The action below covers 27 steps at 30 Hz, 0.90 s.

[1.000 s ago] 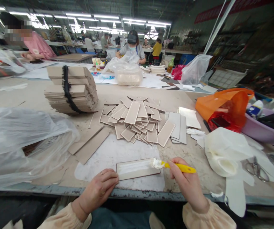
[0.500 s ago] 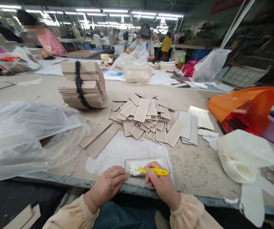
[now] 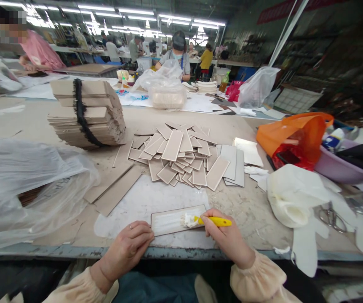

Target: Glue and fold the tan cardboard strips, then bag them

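My right hand (image 3: pixel 225 237) is closed round the yellow handle of a brush (image 3: pixel 220 221). White paste clogs the bristles, which touch the right part of a rectangular cardboard piece (image 3: pixel 165 221). White streaks cover much of that piece, and a dark line runs along its edge. At its lower left corner my left hand (image 3: pixel 134 240) grips it with the fingers together. The piece lies on a white sheet (image 3: pixel 118 204) near the table's front edge. Just beyond is a loose heap of similar cardboard pieces (image 3: pixel 172 145).
A bundle of cardboard strips (image 3: pixel 105 120) tied with a black band stands at back left. Clear plastic bags (image 3: pixel 42 172) lie at left. To the right are a cut white plastic jug (image 3: pixel 290 195), scissors (image 3: pixel 333 219) and an orange bag (image 3: pixel 292 130). Co-workers sit farther back.
The brush has moved from the left part of the cardboard piece to its right part, leaving white streaks. My left hand stays at the left end. The whole view has shifted.
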{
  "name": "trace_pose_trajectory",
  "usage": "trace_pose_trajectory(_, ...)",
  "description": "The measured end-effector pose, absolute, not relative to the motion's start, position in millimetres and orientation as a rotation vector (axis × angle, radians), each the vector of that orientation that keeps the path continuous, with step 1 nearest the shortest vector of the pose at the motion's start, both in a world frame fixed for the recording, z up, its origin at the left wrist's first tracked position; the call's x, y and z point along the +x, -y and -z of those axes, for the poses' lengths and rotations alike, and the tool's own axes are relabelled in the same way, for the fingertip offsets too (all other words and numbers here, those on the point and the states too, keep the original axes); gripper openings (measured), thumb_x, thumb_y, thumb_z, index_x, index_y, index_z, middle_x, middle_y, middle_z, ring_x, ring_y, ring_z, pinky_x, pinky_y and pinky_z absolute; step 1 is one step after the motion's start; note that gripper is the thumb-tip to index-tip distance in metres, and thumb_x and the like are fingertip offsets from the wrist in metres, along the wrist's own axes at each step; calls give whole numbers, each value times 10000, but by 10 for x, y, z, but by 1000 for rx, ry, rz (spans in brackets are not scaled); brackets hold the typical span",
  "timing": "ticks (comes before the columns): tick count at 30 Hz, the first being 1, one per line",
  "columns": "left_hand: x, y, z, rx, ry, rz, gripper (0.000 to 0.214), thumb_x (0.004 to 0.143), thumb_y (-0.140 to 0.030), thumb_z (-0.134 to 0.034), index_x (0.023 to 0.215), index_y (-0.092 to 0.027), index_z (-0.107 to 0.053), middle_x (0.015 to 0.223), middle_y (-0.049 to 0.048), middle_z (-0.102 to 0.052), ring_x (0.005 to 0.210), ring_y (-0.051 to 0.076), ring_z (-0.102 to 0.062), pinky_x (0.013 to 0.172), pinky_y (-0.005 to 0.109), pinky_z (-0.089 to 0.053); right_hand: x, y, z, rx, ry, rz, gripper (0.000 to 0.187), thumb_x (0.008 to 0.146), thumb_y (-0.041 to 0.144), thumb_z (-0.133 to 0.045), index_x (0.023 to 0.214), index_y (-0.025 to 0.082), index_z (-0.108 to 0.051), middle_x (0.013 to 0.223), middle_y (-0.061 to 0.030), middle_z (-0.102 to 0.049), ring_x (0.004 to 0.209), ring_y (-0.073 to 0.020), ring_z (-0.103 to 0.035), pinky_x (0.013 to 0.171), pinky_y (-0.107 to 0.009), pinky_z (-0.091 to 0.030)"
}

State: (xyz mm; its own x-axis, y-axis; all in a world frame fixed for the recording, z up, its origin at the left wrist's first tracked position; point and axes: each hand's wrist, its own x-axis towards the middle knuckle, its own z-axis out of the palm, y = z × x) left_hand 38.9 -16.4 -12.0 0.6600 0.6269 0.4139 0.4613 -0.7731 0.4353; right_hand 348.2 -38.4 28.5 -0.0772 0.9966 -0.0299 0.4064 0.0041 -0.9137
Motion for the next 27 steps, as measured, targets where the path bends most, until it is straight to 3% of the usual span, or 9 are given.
trace_pose_trajectory(14,389,127,116,2602,-850,-812,194,895,-83,-550,1036,-174,-646,939,55,-659,1002,160,-598,895,281,-534,3869,460,-442,-1611,1619,-820,248,965,396,-477,836,217,-590,618,36,-538,565,-149,-517,554,-256,-388)
trace_pose_trajectory(27,390,137,99,2586,-849,-822,180,897,-97,-543,1003,-182,-661,922,55,-657,976,157,-606,874,273,-538,3802,425,-450,-1593,1614,-821,262,967,390,-467,803,216,-575,595,41,-531,564,-151,-516,576,-260,-393)
